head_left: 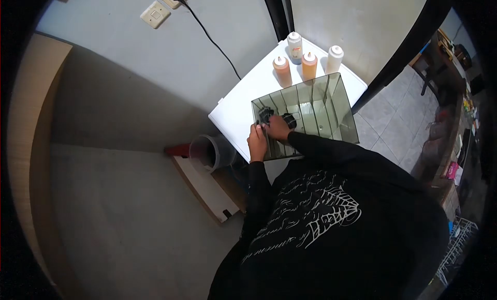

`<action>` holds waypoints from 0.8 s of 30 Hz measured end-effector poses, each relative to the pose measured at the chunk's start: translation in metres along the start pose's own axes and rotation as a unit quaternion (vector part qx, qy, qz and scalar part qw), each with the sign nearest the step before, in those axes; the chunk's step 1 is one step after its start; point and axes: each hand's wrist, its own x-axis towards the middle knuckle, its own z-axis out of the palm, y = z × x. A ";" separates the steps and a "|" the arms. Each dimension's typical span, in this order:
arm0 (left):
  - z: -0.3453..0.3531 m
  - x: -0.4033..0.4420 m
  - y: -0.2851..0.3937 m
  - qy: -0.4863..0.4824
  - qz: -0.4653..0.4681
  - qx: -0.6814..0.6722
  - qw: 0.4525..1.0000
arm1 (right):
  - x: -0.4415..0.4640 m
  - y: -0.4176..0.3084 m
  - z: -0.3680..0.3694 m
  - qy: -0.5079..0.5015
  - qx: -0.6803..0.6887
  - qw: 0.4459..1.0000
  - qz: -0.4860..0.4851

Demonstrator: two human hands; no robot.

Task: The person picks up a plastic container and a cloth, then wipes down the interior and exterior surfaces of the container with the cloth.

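A translucent grey-green plastic bin [310, 111] with dark lines across its walls stands on a white tabletop [235, 107]. My left hand [257, 144] is closed around the bin's near left wall. My right hand [279, 128] reaches down into the left part of the bin, its fingers curled. Just beyond those fingers lies a dark, crumpled-looking thing [265, 114]. Another dark rounded thing [290, 120] shows beside the wrist; I cannot make out its kind. What the right fingers hold, if anything, is hidden.
Behind the bin stand several squeeze bottles: an orange one [282, 72], a second orange one [309, 66], a whitish one [334, 60] and one with a dark base [295, 47]. A clear bucket [211, 152] sits lower left. A black cord [209, 37] runs down the wall.
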 end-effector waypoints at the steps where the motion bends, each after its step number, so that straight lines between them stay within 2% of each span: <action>1: 0.000 0.000 -0.001 -0.002 -0.006 0.001 1.000 | 0.006 0.003 0.005 -0.021 -0.037 0.999 -0.021; 6: 0.001 0.000 -0.005 0.001 0.005 -0.001 1.000 | 0.054 0.045 0.059 -0.139 -0.098 0.985 -0.002; 8: -0.002 0.000 -0.001 0.012 0.017 -0.005 1.000 | 0.058 0.035 0.057 -0.173 0.120 0.975 0.073; 9: -0.004 -0.002 0.002 0.004 0.019 -0.019 1.000 | 0.058 0.031 0.054 -0.172 0.123 0.975 0.071; 11: -0.002 -0.004 0.003 0.003 0.012 -0.015 1.000 | 0.051 0.025 0.044 -0.128 0.262 0.948 0.129; 12: -0.001 -0.004 0.003 0.007 0.010 -0.014 1.000 | 0.046 0.018 0.041 -0.065 0.218 0.966 0.121; 15: -0.003 -0.006 0.008 0.009 0.010 0.001 1.000 | 0.042 0.004 0.019 -0.037 0.157 0.985 0.060; 16: -0.003 -0.005 0.011 0.010 0.015 0.016 1.000 | 0.035 -0.006 0.008 -0.013 0.174 0.985 0.016; 21: 0.005 0.004 0.001 -0.027 -0.012 0.039 0.999 | 0.022 -0.036 -0.020 0.050 0.217 0.975 0.020; 23: 0.008 0.004 0.001 -0.004 0.006 0.033 0.999 | 0.017 -0.040 -0.025 0.138 0.175 0.974 -0.032; 24: 0.008 0.004 0.001 -0.006 0.010 0.036 0.999 | 0.013 -0.039 -0.030 0.153 0.206 0.965 -0.061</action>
